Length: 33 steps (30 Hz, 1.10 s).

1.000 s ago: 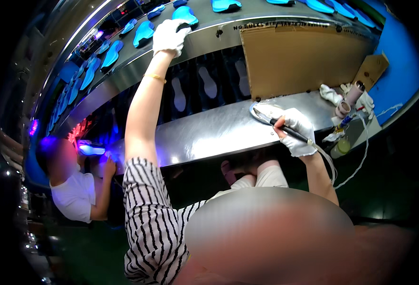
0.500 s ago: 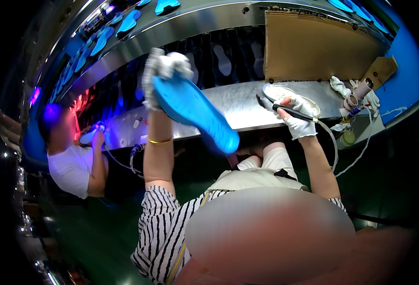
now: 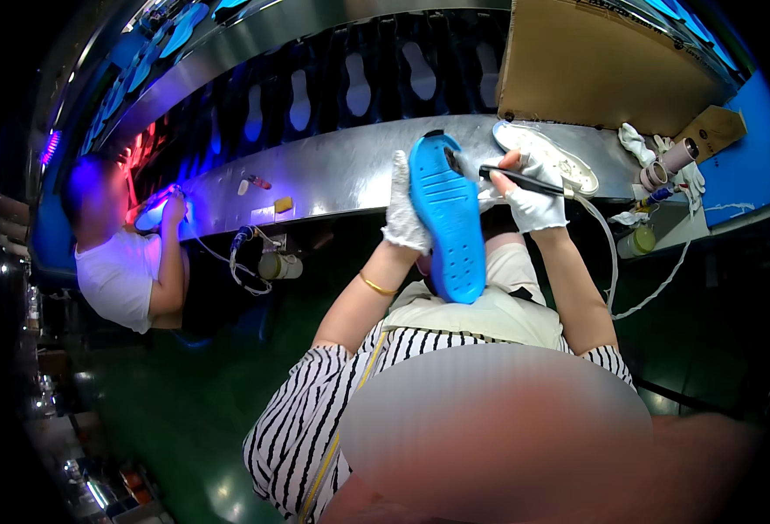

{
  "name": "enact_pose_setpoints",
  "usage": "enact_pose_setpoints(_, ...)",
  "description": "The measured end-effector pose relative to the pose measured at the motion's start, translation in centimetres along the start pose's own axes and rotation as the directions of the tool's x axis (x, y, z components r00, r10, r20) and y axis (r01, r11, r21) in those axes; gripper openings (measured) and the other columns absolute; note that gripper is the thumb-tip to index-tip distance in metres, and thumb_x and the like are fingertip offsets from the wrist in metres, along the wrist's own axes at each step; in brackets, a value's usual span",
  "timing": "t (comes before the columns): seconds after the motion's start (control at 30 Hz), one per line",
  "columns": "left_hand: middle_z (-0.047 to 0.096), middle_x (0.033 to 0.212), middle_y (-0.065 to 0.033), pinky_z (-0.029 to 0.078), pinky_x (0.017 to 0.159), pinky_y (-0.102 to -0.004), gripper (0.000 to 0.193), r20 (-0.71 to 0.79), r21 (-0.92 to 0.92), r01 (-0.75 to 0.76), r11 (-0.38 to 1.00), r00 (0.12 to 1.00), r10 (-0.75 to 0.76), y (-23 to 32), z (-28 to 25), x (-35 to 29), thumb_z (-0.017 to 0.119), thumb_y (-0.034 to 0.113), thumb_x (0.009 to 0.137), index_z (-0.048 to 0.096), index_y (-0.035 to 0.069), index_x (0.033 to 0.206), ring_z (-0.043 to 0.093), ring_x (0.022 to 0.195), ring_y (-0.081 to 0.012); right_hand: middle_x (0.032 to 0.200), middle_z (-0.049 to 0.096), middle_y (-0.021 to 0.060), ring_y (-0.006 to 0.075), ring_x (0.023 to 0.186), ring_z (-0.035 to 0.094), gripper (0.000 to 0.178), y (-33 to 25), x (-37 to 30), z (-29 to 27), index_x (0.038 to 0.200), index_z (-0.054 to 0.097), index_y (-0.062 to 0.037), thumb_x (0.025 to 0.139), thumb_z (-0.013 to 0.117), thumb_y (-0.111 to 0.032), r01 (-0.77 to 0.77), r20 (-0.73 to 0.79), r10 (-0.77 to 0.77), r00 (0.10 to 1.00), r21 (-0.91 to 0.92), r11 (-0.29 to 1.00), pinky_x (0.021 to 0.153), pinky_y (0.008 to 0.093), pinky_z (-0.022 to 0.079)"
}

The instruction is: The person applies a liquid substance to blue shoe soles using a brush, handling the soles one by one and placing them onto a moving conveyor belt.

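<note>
In front of me my gloved left hand [image 3: 405, 210] grips a blue shoe sole [image 3: 453, 223] by its left edge, the sole standing lengthwise with its grooved and dotted face toward me. In my right hand [image 3: 533, 190], whose glove leaves fingertips bare, is a black-handled brush [image 3: 525, 180] with a clear hose running from its rear end. The brush's dark tip lies at the upper right rim of the sole and seems to touch it. Behind my right hand a white shoe part [image 3: 568, 164] rests on the metal bench [image 3: 341, 166].
A cardboard sheet [image 3: 603, 65] stands at the bench's back right. Rolls of tape [image 3: 667, 164], white gloves [image 3: 635, 141] and a greenish jar [image 3: 636, 242] are at the right end. A yellow block [image 3: 283, 204] lies to the left. Another person [image 3: 132, 253] works at far left.
My left hand has come down and right from the racks, bringing the sole in front of me and turning it upright. The brush has met the sole's upper part.
</note>
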<state>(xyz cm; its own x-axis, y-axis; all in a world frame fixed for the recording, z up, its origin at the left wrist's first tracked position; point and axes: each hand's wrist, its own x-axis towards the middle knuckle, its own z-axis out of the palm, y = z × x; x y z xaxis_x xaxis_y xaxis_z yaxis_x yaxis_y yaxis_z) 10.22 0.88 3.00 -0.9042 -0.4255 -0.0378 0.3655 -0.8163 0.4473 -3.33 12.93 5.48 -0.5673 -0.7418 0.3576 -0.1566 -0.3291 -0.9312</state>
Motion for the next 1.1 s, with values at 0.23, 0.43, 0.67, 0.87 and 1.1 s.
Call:
enact_pose_setpoints(0.23,0.054,0.115,-0.0128,0.047,0.091,-0.0358,0.074,-0.087,0.031,-0.135,0.990,0.987,0.137,-2.8,1.4,1.9,0.032,0.072,0.082,0.047,0.012,0.123,0.054,0.104,-0.0243,0.078,0.061,0.0051,0.0081,0.069,0.058,0.017,-0.1,0.6,3.1,0.089,0.056,-0.0015,0.076,0.065,0.006,0.301,-0.007,-0.307,0.952,-0.178,0.937,0.065,0.0217,0.048)
enact_pose_setpoints(0.43,0.051,0.120,-0.0160,0.047,0.090,-0.0419,0.078,-0.097,0.018,-0.035,0.999,0.995,0.037,-1.6,-0.4,1.2,0.037,0.071,0.081,0.041,0.009,0.128,0.054,0.106,-0.0287,0.080,0.062,0.0067,0.0097,0.070,0.061,0.023,-0.4,-0.4,2.2,0.095,0.053,-0.0027,0.076,0.065,0.005,0.112,0.057,-0.107,0.993,-0.093,0.989,0.065,0.0224,0.050)
enact_pose_setpoints(0.67,0.052,0.118,-0.0187,0.046,0.091,-0.0443,0.086,-0.115,0.051,-0.032,0.998,0.993,0.037,-0.8,-1.0,1.0,0.038,0.074,0.078,0.041,0.005,0.129,0.055,0.104,-0.0315,0.075,0.058,0.0054,0.0123,0.069,0.061,0.023,-0.3,-1.9,2.3,0.091,0.057,-0.0013,0.072,0.067,0.005,0.103,0.252,-0.050,0.967,-0.204,0.974,0.065,0.0240,0.049)
enact_pose_setpoints(0.87,0.045,0.126,-0.0260,0.044,0.094,-0.0471,0.092,-0.002,0.143,0.026,0.989,1.000,-0.026,0.2,-0.5,0.3,0.034,0.074,0.079,0.033,0.001,0.135,0.048,0.115,-0.0380,0.085,0.061,0.0068,0.0102,0.073,0.058,0.023,0.1,-3.6,2.1,0.089,0.058,-0.0019,0.072,0.067,0.009,0.264,0.301,-0.172,0.938,-0.296,0.918,0.068,0.0226,0.048)
enact_pose_setpoints(1.1,0.050,0.124,-0.0174,0.043,0.096,-0.0394,0.087,0.002,0.303,0.118,0.946,0.992,-0.125,-2.1,-3.0,-2.0,0.023,0.073,0.081,0.035,0.005,0.134,0.053,0.109,-0.0267,0.079,0.063,0.0066,0.0104,0.069,0.059,0.011,0.7,-4.5,-1.2,0.082,0.059,-0.0009,0.075,0.067,0.001,-0.052,0.179,0.076,0.981,-0.139,0.989,0.065,0.0233,0.048)
